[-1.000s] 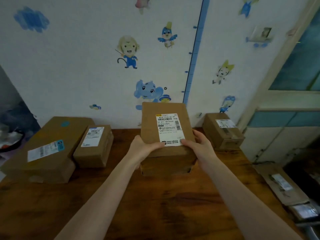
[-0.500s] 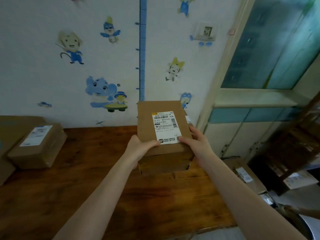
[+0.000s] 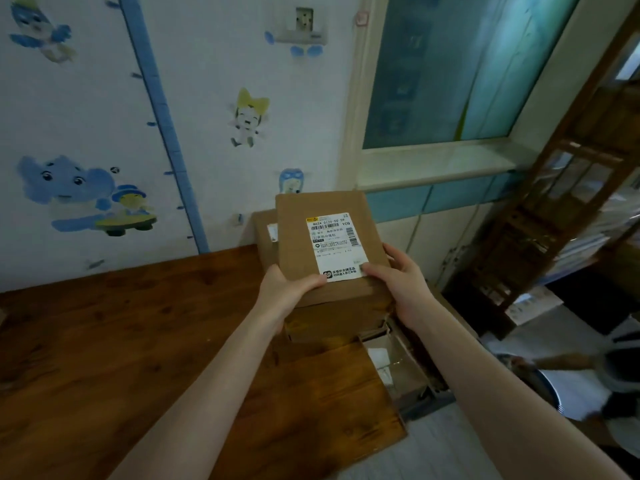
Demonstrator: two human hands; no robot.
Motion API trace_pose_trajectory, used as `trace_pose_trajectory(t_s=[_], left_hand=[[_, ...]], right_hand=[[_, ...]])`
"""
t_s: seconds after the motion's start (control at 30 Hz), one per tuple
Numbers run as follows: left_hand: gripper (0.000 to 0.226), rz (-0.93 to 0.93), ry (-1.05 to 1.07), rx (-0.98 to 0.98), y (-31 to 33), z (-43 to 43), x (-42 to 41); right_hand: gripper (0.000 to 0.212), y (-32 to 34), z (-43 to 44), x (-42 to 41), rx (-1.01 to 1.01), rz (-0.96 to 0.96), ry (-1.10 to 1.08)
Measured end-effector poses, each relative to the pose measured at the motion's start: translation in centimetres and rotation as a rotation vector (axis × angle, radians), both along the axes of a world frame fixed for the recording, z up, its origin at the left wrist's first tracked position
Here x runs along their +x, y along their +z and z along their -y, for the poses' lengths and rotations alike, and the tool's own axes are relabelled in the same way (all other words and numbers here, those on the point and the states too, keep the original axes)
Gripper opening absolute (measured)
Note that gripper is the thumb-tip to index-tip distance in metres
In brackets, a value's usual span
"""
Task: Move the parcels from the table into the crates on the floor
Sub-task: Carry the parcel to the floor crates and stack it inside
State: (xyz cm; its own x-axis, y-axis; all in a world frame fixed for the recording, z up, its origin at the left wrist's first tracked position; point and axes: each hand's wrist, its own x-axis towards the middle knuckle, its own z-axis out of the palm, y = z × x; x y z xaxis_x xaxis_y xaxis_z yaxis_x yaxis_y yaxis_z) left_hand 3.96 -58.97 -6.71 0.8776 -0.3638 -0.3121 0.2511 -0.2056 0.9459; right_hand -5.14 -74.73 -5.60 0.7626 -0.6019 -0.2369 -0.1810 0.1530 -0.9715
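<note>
I hold a brown cardboard parcel (image 3: 329, 251) with a white shipping label in both hands, above the right end of the wooden table (image 3: 138, 341). My left hand (image 3: 287, 289) grips its near left corner, thumb on top. My right hand (image 3: 398, 282) grips the near right corner, thumb on the label. Behind it on the table stands another brown parcel (image 3: 265, 230), mostly hidden. Below the table's right edge an open cardboard box (image 3: 398, 368) with white things inside sits on the floor.
The wall with cartoon stickers runs along the table's far edge. A window and sill (image 3: 436, 168) are at the right. A dark wooden rack (image 3: 554, 237) stands at far right, and a metal basin (image 3: 561, 393) lies on the floor.
My view has swung to the right. The held parcel has travelled with my hands from the table's middle to over its right end. The parcels at the left have left the view.
</note>
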Motion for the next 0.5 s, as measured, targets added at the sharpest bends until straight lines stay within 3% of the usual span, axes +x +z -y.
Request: trace_pose_trajectory(t_s=[0.5], left_hand=[[0.069, -0.025, -0.238, 0.025, -1.2, 19.8, 2.5]], right_hand=[[0.058, -0.5, 17.4, -0.5, 0.092, -0.033, -0.247]])
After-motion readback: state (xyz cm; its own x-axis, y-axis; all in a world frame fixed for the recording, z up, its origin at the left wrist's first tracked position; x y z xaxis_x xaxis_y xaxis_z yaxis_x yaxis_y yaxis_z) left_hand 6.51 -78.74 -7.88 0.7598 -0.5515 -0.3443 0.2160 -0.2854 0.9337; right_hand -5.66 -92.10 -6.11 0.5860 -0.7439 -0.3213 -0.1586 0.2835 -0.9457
